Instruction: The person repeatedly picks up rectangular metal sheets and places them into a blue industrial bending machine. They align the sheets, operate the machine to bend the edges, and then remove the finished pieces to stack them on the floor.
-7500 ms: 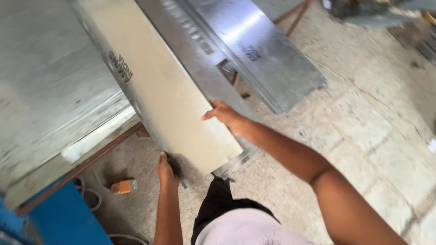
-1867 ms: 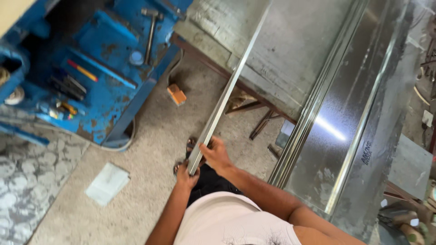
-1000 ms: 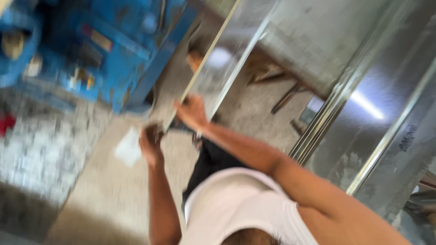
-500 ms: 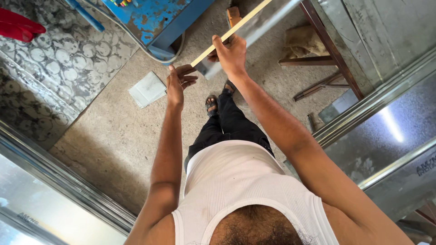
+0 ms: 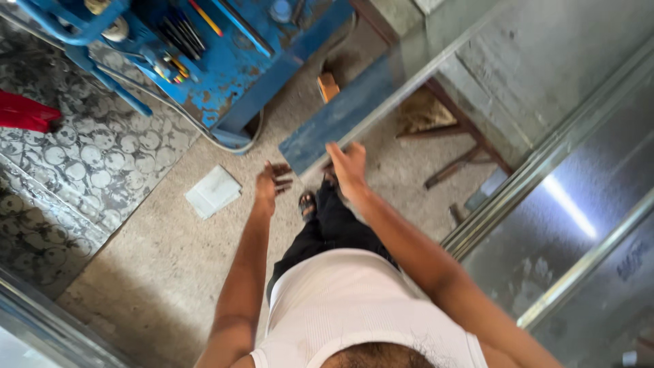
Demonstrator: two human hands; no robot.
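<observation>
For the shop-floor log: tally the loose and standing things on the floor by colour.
Blue: 1, machine
Red: 1, cloth
White: 1, paper
Orange: 1, block
Brown: 1, wooden stand
Total: 5

White ribbed sleeveless vest, black trousers, dark sandal

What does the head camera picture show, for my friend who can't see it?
Seen from above, a person in a white vest reaches both arms toward the near end of a long shiny metal sheet: the right hand touches its end, the left hand hovers open just beside it. A blue machine and a white paper are on the floor.
</observation>
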